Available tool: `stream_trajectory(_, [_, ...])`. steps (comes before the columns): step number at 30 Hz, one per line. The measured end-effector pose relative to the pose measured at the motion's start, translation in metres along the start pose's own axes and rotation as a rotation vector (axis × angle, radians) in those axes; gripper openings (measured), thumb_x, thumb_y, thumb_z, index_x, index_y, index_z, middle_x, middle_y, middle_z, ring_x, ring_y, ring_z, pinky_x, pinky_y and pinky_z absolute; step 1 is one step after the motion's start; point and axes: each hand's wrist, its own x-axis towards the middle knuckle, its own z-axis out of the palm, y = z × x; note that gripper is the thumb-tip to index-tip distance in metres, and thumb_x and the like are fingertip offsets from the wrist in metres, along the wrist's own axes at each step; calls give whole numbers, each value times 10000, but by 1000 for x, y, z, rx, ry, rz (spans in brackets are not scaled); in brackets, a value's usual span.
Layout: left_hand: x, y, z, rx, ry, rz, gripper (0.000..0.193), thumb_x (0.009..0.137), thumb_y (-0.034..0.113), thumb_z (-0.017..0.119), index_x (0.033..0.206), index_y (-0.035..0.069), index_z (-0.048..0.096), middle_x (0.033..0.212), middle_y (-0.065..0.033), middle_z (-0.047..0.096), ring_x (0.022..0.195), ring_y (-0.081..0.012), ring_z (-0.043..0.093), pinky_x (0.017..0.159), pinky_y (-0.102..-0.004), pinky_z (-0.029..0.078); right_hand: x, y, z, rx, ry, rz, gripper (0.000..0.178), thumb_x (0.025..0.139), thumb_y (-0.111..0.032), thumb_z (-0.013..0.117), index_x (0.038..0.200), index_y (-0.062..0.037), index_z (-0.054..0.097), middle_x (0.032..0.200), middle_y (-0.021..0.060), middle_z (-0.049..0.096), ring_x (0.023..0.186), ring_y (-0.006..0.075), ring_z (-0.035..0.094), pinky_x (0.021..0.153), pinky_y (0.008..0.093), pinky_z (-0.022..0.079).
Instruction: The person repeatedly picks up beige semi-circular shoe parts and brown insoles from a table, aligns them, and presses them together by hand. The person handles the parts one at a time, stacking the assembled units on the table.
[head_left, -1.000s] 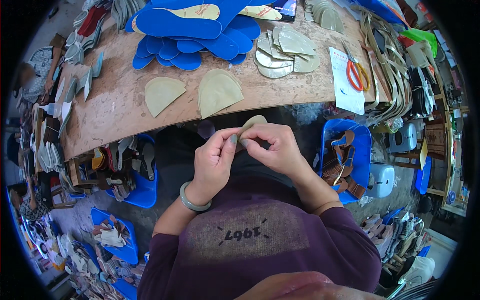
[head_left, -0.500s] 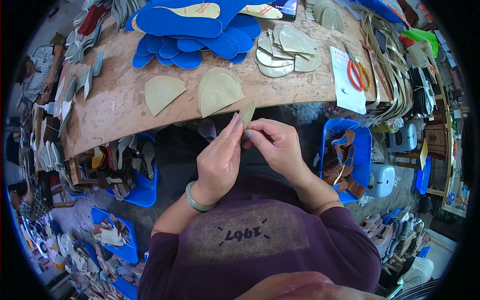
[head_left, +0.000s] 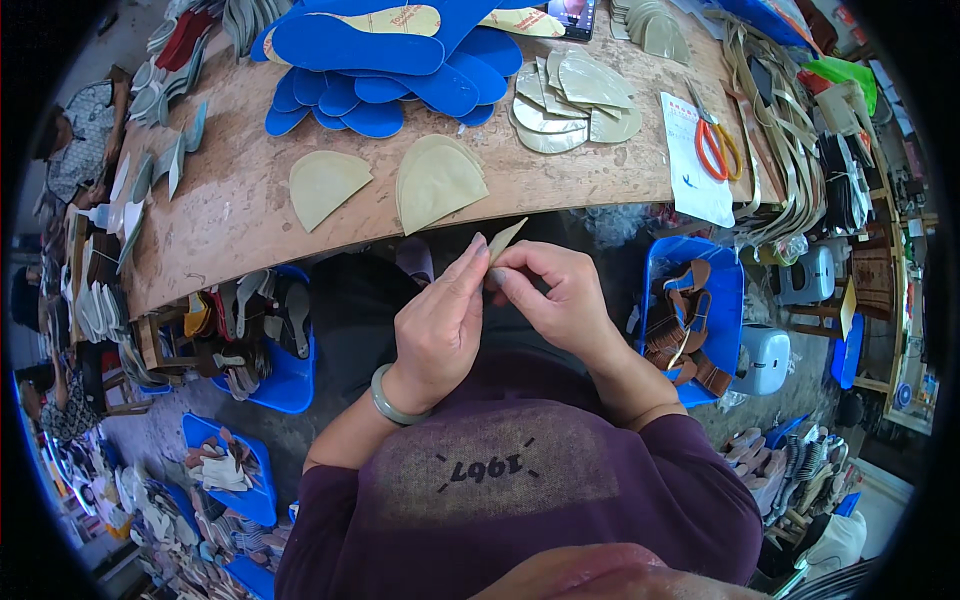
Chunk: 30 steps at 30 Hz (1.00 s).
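Both hands meet just in front of the table's near edge. My left hand (head_left: 442, 312) is closed, its fingers pressed against a small beige half-round piece (head_left: 508, 238). From the other side my right hand (head_left: 552, 297) pinches the same piece between thumb and forefinger. Its tip shows above the fingers, seen almost edge-on; the rest is hidden. On the table ahead lie a fanned stack of beige half-round pieces (head_left: 440, 182) and, left of it, a smaller beige stack (head_left: 328, 188). Farther right is a pile of shiny beige pieces (head_left: 578, 100).
Blue insoles (head_left: 380, 75) heap at the back of the wooden table (head_left: 240, 225). Orange-handled scissors (head_left: 712, 150) rest on a paper sheet (head_left: 695, 195). A blue bin (head_left: 725, 265) with brown straps stands right; another blue bin (head_left: 290, 385) stands left. A person (head_left: 85, 140) is at far left.
The beige piece between my hands has tilted to the right and shows more edge-on. My fingers have shifted slightly along it. The stacks on the table have stayed put.
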Motion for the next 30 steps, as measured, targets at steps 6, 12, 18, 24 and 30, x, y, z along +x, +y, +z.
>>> stream_trajectory(6, [-1,0,-1,-2,3,-6,414,809,-90,610,1218,-31,589,1191,-212,634,984,-299,683,780,-330,564,0,0,0,-20,1,-62,64,872,7,614,894,42,663,810,84,668,685,132,660,610,237,511])
stream_trajectory(12, [0,2,0,3,8,-4,399,816,-86,608,1209,-21,599,1190,-218,631,987,-311,679,781,-338,565,0,-1,0,-68,19,-57,51,851,12,619,868,38,660,788,70,661,666,124,649,596,230,500])
stream_trajectory(18, [-3,6,-1,-415,-18,-366,250,902,-23,582,1149,-30,623,1060,-152,687,904,-171,683,769,-272,542,0,-1,0,-69,19,-80,37,812,6,634,839,23,651,758,74,643,661,122,616,585,242,477])
stream_trajectory(24, [-8,-3,-3,-506,-37,-483,195,948,49,574,1121,-16,636,905,-68,689,772,-58,609,688,-210,491,1,0,4,-149,14,-170,63,793,15,645,853,12,662,764,91,654,674,146,627,603,260,491])
stream_trajectory(30, [-3,-3,-3,-465,-5,-438,188,944,31,570,1113,-17,638,1008,-106,704,807,-86,645,703,-213,511,1,0,5,-110,0,-110,92,835,22,633,912,18,684,813,101,678,684,144,656,613,253,511])
